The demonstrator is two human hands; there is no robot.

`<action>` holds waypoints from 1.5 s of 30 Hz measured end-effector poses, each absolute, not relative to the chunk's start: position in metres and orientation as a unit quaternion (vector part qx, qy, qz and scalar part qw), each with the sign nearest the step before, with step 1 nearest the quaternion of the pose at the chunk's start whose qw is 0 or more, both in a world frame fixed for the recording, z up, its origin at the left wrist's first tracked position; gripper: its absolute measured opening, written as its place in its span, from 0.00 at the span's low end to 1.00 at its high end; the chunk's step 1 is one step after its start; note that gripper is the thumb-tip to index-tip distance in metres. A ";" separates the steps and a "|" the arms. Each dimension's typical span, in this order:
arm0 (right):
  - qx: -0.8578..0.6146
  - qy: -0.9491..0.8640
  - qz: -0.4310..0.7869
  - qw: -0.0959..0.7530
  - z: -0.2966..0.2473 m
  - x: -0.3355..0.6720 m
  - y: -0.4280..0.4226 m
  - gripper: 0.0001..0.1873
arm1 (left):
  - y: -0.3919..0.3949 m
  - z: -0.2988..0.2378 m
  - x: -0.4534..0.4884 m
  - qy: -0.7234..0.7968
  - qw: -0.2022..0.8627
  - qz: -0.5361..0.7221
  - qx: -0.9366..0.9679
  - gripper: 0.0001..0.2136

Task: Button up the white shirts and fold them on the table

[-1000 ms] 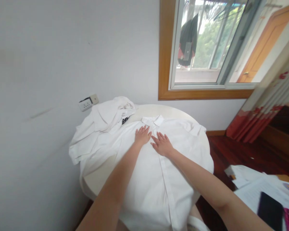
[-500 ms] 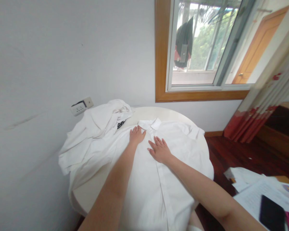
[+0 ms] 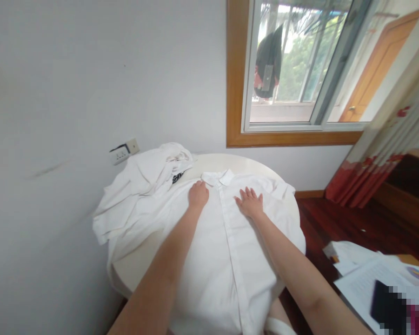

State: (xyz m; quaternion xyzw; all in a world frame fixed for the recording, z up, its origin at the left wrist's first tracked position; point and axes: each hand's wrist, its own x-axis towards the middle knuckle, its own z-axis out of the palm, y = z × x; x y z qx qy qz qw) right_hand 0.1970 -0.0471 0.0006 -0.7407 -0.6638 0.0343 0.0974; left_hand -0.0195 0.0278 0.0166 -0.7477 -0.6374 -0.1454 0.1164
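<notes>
A white button-up shirt [image 3: 230, 251] lies spread front up on a round cream table [image 3: 212, 163], collar toward the wall. My left hand [image 3: 198, 193] rests on the shirt's left chest just below the collar, its fingers curled under. My right hand [image 3: 250, 203] lies flat on the right chest with fingers spread. Neither hand holds anything.
A heap of white garments [image 3: 142, 181] with a dark tie sits at the table's back left, under a wall socket [image 3: 124, 150]. A wood-framed window [image 3: 293, 70] is behind. Papers and a dark phone [image 3: 387, 302] lie at the lower right, over a dark wooden floor.
My right hand has slid from the shirt's button placket outward to the right chest. My left hand stayed near the collar and curled its fingers.
</notes>
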 end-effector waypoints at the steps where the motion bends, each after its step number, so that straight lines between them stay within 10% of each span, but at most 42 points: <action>1: -0.740 -0.665 0.031 0.099 0.000 0.196 -0.048 0.36 | 0.020 0.017 -0.018 -0.638 0.126 -0.141 -0.746 0.18; 24: -0.592 -0.792 -0.028 0.148 0.010 0.134 -0.080 0.27 | -0.076 -0.009 -0.047 -0.583 0.049 -0.118 -0.802 0.27; 45: -0.587 -0.801 0.037 0.109 0.006 0.118 -0.092 0.27 | -0.155 0.023 -0.229 -0.708 0.265 -0.202 -0.623 0.19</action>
